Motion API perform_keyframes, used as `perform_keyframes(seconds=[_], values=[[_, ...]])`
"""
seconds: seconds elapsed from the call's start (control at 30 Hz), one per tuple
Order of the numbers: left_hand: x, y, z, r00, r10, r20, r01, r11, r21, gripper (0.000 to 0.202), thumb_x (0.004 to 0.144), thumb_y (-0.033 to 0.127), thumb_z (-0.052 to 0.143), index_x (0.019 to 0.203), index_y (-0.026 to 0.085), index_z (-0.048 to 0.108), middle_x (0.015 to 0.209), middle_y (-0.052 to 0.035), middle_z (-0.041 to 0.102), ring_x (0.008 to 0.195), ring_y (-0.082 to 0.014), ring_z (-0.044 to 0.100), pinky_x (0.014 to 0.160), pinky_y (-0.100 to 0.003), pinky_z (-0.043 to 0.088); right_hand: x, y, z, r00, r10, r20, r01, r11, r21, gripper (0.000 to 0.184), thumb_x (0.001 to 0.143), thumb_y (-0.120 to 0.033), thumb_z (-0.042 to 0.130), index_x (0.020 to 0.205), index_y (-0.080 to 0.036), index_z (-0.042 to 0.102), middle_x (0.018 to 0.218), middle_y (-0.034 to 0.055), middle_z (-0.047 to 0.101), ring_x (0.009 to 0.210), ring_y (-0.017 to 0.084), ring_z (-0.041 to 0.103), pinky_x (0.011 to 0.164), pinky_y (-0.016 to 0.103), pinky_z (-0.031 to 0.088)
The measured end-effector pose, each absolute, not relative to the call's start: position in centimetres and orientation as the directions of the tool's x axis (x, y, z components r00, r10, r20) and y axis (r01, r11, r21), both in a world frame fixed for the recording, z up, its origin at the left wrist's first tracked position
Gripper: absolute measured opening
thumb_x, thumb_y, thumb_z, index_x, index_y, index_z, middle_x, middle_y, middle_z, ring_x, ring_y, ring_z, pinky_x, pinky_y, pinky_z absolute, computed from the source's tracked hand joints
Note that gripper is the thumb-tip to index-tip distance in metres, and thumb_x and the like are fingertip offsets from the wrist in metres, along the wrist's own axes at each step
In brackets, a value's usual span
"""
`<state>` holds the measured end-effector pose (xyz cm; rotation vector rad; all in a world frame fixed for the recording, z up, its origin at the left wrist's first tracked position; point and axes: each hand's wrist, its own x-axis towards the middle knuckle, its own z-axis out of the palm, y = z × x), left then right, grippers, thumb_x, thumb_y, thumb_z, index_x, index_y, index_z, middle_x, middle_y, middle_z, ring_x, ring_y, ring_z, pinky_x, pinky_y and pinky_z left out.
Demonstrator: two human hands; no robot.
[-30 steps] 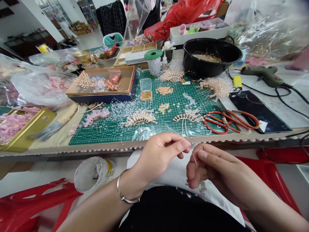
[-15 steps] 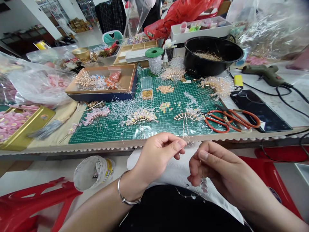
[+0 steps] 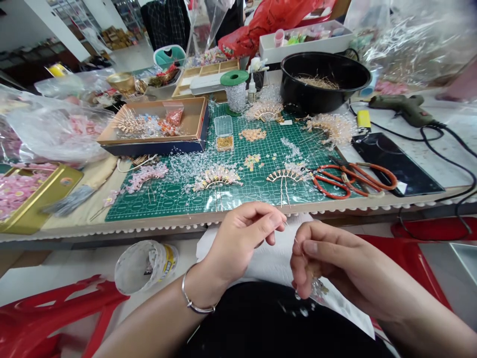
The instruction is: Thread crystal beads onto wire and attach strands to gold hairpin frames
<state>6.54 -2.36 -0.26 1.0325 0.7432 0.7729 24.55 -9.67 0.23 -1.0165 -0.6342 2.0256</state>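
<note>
My left hand [image 3: 242, 238] is closed in a pinch on the upper end of a thin wire [image 3: 292, 234], in front of the table edge above my lap. My right hand [image 3: 328, 261] is closed around the wire's lower end, with a small cluster of clear beads [image 3: 316, 288] hanging under its fingers. A silver bangle [image 3: 192, 298] circles my left wrist. A white cloth [image 3: 274, 263] lies on my lap beneath both hands.
On the green cutting mat [image 3: 179, 196] lie beaded gold hair combs [image 3: 285, 176], loose clear beads and orange-handled pliers [image 3: 350, 176]. A brown tray [image 3: 194, 122], a black bowl [image 3: 324, 82], a glue gun [image 3: 404, 107] and a black tablet [image 3: 395, 161] stand around. A plastic cup [image 3: 143, 266] sits below the table.
My right hand has dropped slightly and the bead cluster swings beneath it. My left hand stays pinched on the wire. The view has tilted a little.
</note>
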Motion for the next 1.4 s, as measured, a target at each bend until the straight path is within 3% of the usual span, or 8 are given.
perform_keyframes(seconds=[0.2, 0.37, 0.47, 0.6, 0.7, 0.97, 1.13, 1.4], values=[[6.3, -2.7, -0.3, 0.505, 0.855, -0.118, -0.17, 0.233, 0.957, 0.013, 0.089, 0.031, 0.07, 0.084, 0.019, 0.072, 0.083, -0.0016, 0.07, 0.061, -0.0076, 0.054, 0.057, -0.022, 0.044, 24.7, -10.0, -0.1, -0.309, 0.87, -0.385, -0.286, -0.471, -0.834, 0.023, 0.097, -0.039, 0.063, 0.084, -0.019, 0.06, 0.078, 0.0031, 0.077, 0.071, 0.016, 0.071, 0.069, 0.028, 0.052], [5.9, -3.0, 0.1, 0.453, 0.889, -0.06, -0.083, 0.109, 0.991, 0.011, 0.09, 0.03, 0.067, 0.086, 0.021, 0.071, 0.084, -0.0017, 0.071, 0.063, -0.0098, 0.056, 0.062, -0.024, 0.048, 24.5, -9.8, -0.1, -0.312, 0.854, -0.415, -0.327, -0.507, -0.797, 0.025, 0.097, -0.041, 0.062, 0.084, -0.02, 0.055, 0.077, 0.0023, 0.076, 0.066, 0.017, 0.072, 0.064, 0.028, 0.052], [5.4, -3.2, 0.4, 0.428, 0.898, 0.105, 0.02, -0.126, 0.992, 0.01, 0.093, 0.025, 0.063, 0.088, 0.023, 0.071, 0.085, -0.001, 0.071, 0.07, -0.0113, 0.06, 0.063, -0.025, 0.048, 24.3, -9.5, 0.2, -0.315, 0.842, -0.437, -0.379, -0.534, -0.756, 0.025, 0.096, -0.04, 0.062, 0.084, -0.02, 0.053, 0.075, 0.0028, 0.076, 0.063, 0.016, 0.072, 0.061, 0.027, 0.05], [4.4, -3.5, 0.8, 0.475, 0.769, 0.427, 0.087, -0.524, 0.847, 0.013, 0.093, 0.013, 0.061, 0.096, 0.023, 0.068, 0.087, -0.0004, 0.07, 0.079, -0.0136, 0.063, 0.067, -0.027, 0.049, 24.1, -9.1, 0.4, -0.321, 0.836, -0.444, -0.383, -0.544, -0.747, 0.024, 0.098, -0.039, 0.06, 0.085, -0.019, 0.054, 0.076, 0.0034, 0.075, 0.06, 0.016, 0.073, 0.059, 0.025, 0.049], [3.8, -3.7, 0.8, 0.519, 0.69, 0.505, 0.064, -0.62, 0.782, 0.019, 0.09, 0.008, 0.062, 0.101, 0.024, 0.066, 0.09, -0.0002, 0.069, 0.084, -0.0139, 0.063, 0.071, -0.027, 0.049, 24.0, -9.1, 0.4, -0.337, 0.836, -0.433, -0.381, -0.542, -0.75, 0.023, 0.098, -0.039, 0.059, 0.087, -0.019, 0.054, 0.077, 0.0034, 0.075, 0.06, 0.015, 0.073, 0.058, 0.024, 0.048], [3.6, -3.7, -0.3, 0.408, 0.908, 0.1, 0.05, -0.131, 0.99, 0.012, 0.095, 0.024, 0.061, 0.087, 0.023, 0.069, 0.082, -0.0001, 0.064, 0.072, -0.0118, 0.056, 0.065, -0.026, 0.045, 24.2, -9.4, 0.9, -0.379, 0.846, -0.375, -0.41, -0.517, -0.752, 0.019, 0.098, -0.035, 0.059, 0.087, -0.02, 0.056, 0.087, 0.0024, 0.075, 0.062, 0.016, 0.073, 0.057, 0.026, 0.05], [4.1, -3.0, -1.3, 0.43, 0.888, -0.166, -0.061, 0.211, 0.976, 0.011, 0.09, 0.029, 0.066, 0.085, 0.02, 0.07, 0.083, -0.001, 0.065, 0.062, -0.009, 0.051, 0.055, -0.023, 0.038, 23.7, -9.4, 1.1, -0.345, 0.85, -0.397, -0.195, -0.479, -0.856, 0.018, 0.097, -0.035, 0.058, 0.089, -0.02, 0.062, 0.084, 0.0022, 0.074, 0.065, 0.015, 0.072, 0.062, 0.028, 0.05], [5.6, -2.1, -1.0, 0.54, 0.828, -0.154, -0.196, 0.302, 0.933, 0.012, 0.088, 0.031, 0.07, 0.084, 0.019, 0.071, 0.076, 0.0006, 0.064, 0.057, -0.0065, 0.048, 0.052, -0.022, 0.033, 22.5, -8.9, 0.8, -0.278, 0.824, -0.494, -0.009, -0.517, -0.856, 0.025, 0.081, -0.041, 0.072, 0.085, -0.021, 0.058, 0.066, -0.0015, 0.07, 0.056, 0.016, 0.069, 0.055, 0.027, 0.049]])
